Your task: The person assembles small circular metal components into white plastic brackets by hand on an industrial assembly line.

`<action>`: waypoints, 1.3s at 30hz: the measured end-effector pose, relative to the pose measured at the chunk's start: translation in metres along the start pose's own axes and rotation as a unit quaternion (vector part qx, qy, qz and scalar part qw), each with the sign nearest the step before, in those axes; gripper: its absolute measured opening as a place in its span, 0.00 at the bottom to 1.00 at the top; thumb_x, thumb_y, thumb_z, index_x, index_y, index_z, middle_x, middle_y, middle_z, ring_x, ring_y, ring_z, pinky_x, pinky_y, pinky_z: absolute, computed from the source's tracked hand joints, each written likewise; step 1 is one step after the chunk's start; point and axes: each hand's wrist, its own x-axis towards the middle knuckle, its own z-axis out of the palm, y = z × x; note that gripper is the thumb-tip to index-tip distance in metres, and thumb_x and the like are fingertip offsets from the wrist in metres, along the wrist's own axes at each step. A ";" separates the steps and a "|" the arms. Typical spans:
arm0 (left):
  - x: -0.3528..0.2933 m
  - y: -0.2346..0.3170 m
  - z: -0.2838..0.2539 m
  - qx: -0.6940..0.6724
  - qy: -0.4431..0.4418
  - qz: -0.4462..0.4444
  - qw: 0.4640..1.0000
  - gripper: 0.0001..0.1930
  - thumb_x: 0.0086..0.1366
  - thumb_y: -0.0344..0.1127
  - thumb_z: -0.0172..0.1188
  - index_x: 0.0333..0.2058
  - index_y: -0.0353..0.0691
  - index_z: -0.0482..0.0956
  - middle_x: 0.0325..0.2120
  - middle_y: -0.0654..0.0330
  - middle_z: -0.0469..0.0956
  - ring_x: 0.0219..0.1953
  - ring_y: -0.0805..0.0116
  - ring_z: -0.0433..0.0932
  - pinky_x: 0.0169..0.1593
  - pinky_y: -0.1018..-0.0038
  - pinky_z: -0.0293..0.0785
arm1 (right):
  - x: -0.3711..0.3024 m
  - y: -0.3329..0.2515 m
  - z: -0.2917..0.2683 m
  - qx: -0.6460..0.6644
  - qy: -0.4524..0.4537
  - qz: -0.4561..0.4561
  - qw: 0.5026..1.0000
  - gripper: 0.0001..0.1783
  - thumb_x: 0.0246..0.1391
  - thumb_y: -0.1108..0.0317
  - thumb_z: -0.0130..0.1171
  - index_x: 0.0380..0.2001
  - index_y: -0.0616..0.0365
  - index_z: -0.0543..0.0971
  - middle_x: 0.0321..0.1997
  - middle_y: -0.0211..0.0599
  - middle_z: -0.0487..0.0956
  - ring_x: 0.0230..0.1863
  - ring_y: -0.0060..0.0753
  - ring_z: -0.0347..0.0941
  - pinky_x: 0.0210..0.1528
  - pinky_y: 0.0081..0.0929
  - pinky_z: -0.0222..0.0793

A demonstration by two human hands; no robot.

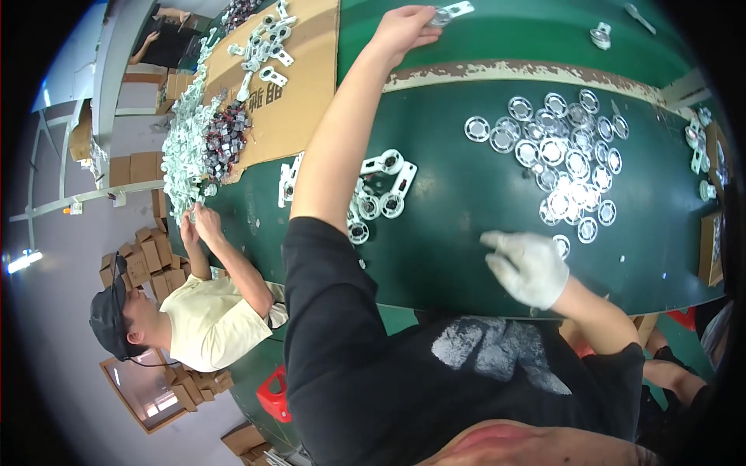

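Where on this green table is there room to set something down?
The widest bare patch of the green table lies between the white ring-ended parts and the clear discs, beyond the gloved right hand. A second, nearly bare, lies between the discs and the cardboard box. It is crowded among the discs and white parts.

One white part (457, 10), I can see, has a flat arm and a round clear end; it is held up by this end, the arm pointing right. Many clear discs (577, 163) with silvery rings lie on the green table (443, 210), overlapping in the middle, looser at the edges.
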 end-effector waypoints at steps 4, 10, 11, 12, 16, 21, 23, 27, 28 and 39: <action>0.064 -0.019 -0.025 0.204 0.058 0.123 0.970 0.18 0.71 0.40 0.57 0.52 0.34 0.80 0.36 0.54 0.85 0.42 0.69 0.84 0.45 0.72 0.81 | 0.003 0.019 0.011 -0.065 -0.061 -0.049 0.995 0.09 0.50 0.66 0.67 0.36 0.52 0.82 0.17 0.31 0.76 0.19 0.37 0.77 0.24 0.34 0.74; 0.094 -0.002 -0.242 0.574 0.368 0.107 0.724 0.20 0.63 0.49 0.55 0.45 0.45 0.87 0.47 0.47 0.83 0.50 0.43 0.81 0.51 0.54 0.78 | 0.008 0.037 0.020 -0.039 -0.048 -0.043 0.997 0.09 0.44 0.72 0.67 0.30 0.51 0.79 0.10 0.25 0.65 0.09 0.29 0.64 0.12 0.30 0.60; 0.088 0.017 -0.301 0.629 0.405 0.113 0.654 0.21 0.61 0.53 0.58 0.43 0.46 0.88 0.48 0.47 0.82 0.51 0.46 0.80 0.54 0.55 0.77 | 0.006 0.030 0.016 -0.054 -0.038 -0.055 0.996 0.09 0.43 0.72 0.67 0.30 0.52 0.79 0.10 0.23 0.62 0.09 0.28 0.62 0.12 0.29 0.58; 0.088 0.010 -0.325 0.629 0.460 0.125 0.614 0.24 0.59 0.58 0.60 0.44 0.47 0.87 0.46 0.47 0.82 0.52 0.45 0.79 0.58 0.55 0.73 | 0.005 0.032 0.014 -0.034 -0.036 -0.047 0.998 0.10 0.42 0.72 0.66 0.32 0.52 0.80 0.10 0.23 0.62 0.09 0.27 0.61 0.12 0.29 0.57; 0.095 -0.024 -0.362 0.584 0.422 -0.109 0.684 0.60 0.48 0.84 0.57 0.73 0.52 0.58 0.71 0.46 0.58 0.73 0.41 0.51 0.72 0.43 0.47 | 0.007 0.035 0.014 -0.033 -0.065 -0.009 0.997 0.14 0.39 0.72 0.65 0.35 0.52 0.80 0.12 0.19 0.60 0.09 0.23 0.59 0.11 0.25 0.54; 0.109 -0.018 -0.411 0.544 0.325 -0.011 0.773 0.47 0.54 0.77 0.58 0.67 0.57 0.69 0.68 0.43 0.64 0.72 0.47 0.59 0.72 0.52 0.53 | -0.002 0.038 0.015 -0.008 -0.102 -0.013 0.995 0.22 0.35 0.74 0.64 0.40 0.53 0.80 0.14 0.21 0.63 0.10 0.25 0.61 0.13 0.27 0.54; 0.108 -0.011 -0.422 0.585 0.321 -0.019 0.744 0.44 0.54 0.74 0.59 0.65 0.57 0.72 0.66 0.42 0.66 0.71 0.45 0.61 0.71 0.54 0.55 | -0.003 0.039 0.017 -0.013 -0.091 -0.026 0.995 0.23 0.35 0.75 0.64 0.41 0.53 0.80 0.14 0.20 0.64 0.10 0.24 0.61 0.13 0.26 0.54; 0.099 -0.022 -0.415 0.583 0.315 -0.048 0.747 0.37 0.58 0.72 0.51 0.60 0.57 0.77 0.60 0.43 0.75 0.63 0.40 0.71 0.66 0.54 0.64 | 0.003 0.034 0.017 -0.017 -0.067 -0.031 0.997 0.24 0.37 0.75 0.65 0.44 0.54 0.79 0.12 0.20 0.62 0.09 0.22 0.60 0.11 0.24 0.54; 0.078 -0.002 -0.430 0.629 0.281 -0.004 0.725 0.34 0.60 0.70 0.50 0.57 0.55 0.78 0.57 0.42 0.77 0.62 0.40 0.72 0.65 0.55 0.65 | 0.003 0.046 0.021 0.019 -0.068 -0.042 0.997 0.21 0.37 0.75 0.65 0.41 0.54 0.79 0.12 0.20 0.62 0.09 0.23 0.60 0.11 0.24 0.55; -0.052 -0.034 -0.248 0.509 0.366 -0.041 0.778 0.30 0.61 0.61 0.50 0.55 0.53 0.83 0.51 0.44 0.81 0.59 0.40 0.75 0.65 0.52 0.65 | 0.005 0.026 0.017 -0.002 -0.022 -0.031 0.999 0.16 0.41 0.82 0.64 0.37 0.58 0.81 0.25 0.36 0.85 0.15 0.36 0.76 0.18 0.29 0.74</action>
